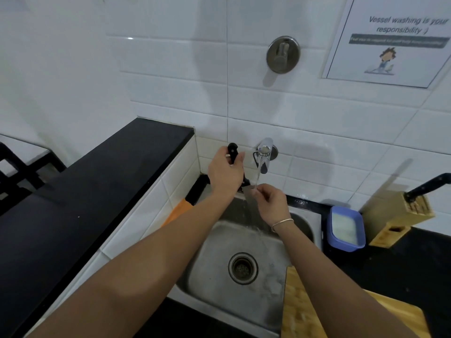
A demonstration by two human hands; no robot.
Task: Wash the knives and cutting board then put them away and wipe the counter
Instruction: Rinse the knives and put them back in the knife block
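Black counter point(402, 262) runs along the right of the steel sink point(246, 242), which sits sunk into it. On that counter, just beside the sink's right rim, stands a blue container point(346, 228) with something pale inside. Right next to it, against the tiled wall, a wooden knife block point(395, 215) leans back, one black-handled knife point(427, 186) slotted in it. Nearer the camera, a wooden cutting board point(317, 311) lies on the counter, its left edge jutting over the sink's rim. Over on the left, a higher black counter point(85, 186) stretches along the wall, tiled white on its side facing the sink.
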